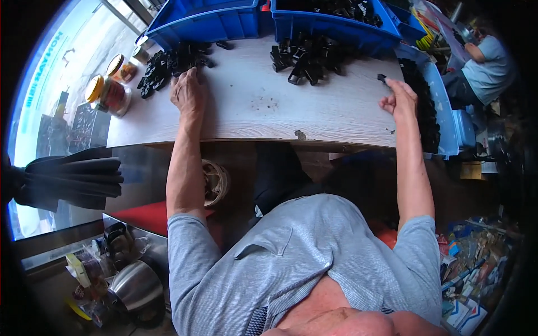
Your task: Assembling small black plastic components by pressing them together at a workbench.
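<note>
Three bins stand around the table (235,115): the left bin (207,28), blue inside where it shows; the right bin (330,28), with black parts heaped in it; and the pale bin (446,123), just beyond the table's right edge, also holding black parts. Near the left edge are a yellow-lidded jar (115,99) with reddish contents, a second jar (121,69) with orange contents, and a tin (140,54). Below the table is a round bucket (226,179), its contents too dim to name.

More black parts lie on the table in a left pile (157,71) and a right pile (308,59), each in front of a blue bin. The left hand (188,95) has its fingers bent down at the left pile; I cannot tell whether they grip anything. The right hand (402,99), near the right edge, has one black part (382,77) at its index fingertip; whether it is pinched or only touched, I cannot tell.

Between the hands the top runs wide, dotted with dark specks, to a near edge marked by a dark chip (300,135).
</note>
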### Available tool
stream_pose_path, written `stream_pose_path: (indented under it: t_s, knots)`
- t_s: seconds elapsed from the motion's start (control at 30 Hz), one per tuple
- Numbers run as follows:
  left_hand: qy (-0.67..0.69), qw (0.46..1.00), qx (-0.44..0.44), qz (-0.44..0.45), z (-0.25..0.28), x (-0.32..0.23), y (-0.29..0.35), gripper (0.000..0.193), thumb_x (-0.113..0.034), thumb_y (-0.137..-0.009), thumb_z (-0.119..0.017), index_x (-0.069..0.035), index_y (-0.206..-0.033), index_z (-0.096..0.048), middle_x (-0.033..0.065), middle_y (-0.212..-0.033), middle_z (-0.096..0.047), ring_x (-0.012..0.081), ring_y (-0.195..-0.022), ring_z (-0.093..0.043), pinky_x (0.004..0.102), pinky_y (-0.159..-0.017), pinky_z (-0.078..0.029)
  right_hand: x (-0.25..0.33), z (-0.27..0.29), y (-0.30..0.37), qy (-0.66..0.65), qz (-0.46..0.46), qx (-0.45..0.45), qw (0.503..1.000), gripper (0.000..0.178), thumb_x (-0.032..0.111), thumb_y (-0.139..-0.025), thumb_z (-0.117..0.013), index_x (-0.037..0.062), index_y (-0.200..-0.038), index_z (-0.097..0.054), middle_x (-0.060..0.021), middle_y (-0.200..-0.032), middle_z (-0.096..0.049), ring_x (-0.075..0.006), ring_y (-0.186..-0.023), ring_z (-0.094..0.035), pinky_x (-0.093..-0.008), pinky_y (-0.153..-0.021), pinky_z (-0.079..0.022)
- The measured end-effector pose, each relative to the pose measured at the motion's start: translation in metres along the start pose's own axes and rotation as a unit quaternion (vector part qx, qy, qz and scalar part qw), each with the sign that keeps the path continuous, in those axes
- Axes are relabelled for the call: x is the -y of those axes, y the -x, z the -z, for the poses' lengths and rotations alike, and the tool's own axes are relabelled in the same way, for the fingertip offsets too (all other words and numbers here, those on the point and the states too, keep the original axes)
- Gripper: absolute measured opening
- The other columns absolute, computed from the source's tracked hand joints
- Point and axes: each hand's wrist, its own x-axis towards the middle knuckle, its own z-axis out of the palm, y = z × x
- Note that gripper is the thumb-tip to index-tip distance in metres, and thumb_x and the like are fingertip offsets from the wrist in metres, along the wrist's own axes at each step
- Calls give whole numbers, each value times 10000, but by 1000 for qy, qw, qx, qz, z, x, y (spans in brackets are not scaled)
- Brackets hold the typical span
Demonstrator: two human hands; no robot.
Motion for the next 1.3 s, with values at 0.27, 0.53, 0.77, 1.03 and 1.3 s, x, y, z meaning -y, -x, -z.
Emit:
stream_pose_path:
  t_s: [0.27, 0.53, 0.77, 1.03, 1.3]
  knots:
    - [58, 997, 44, -7, 16, -38, 8, 98, -191, -848, -671, -110, -899, -693, 113, -892, -704, 326, -910, -650, 440, -794, -509, -6, -32, 2, 80, 0, 60, 995, 349, 244, -797, -829, 80, -1063, -673, 1, -558, -503, -127, -469, -574, -325, -472, -573]
    - [161, 981, 70, -76, 33, -79, 31, 203, -146, -851, -682, -115, -1052, -676, 82, -962, -720, 312, -912, -659, 421, -837, -511, -3, -94, 6, 139, 4, 109, 984, 303, 296, -830, -799, 85, -1026, -703, -32, -594, -537, -144, -438, -546, -325, -389, -499]
    - [174, 976, 73, -104, 36, -80, 29, 283, -102, -831, -706, -100, -1114, -687, 88, -976, -731, 294, -915, -672, 398, -832, -524, -6, -86, 7, 160, 3, 150, 976, 214, 220, -839, -761, 78, -981, -686, -35, -622, -579, -124, -443, -558, -317, -408, -518]
    - [479, 874, 82, -6, 51, -119, 55, 242, -22, -843, -700, -71, -1080, -699, 112, -868, -723, 213, -669, -672, 304, -589, -528, -12, -63, 40, 167, 9, 189, 968, 260, 172, -806, -780, 74, -1001, -639, 2, -621, -557, -89, -437, -538, -293, -410, -501]
    - [487, 862, 100, -101, 61, -182, 61, 272, -24, -826, -686, -57, -1097, -684, 136, -950, -713, 316, -863, -681, 390, -782, -546, 0, -71, 58, 216, 35, 189, 957, 409, 104, -804, -761, 51, -1181, -610, 5, -596, -541, -92, -410, -489, -287, -382, -433]
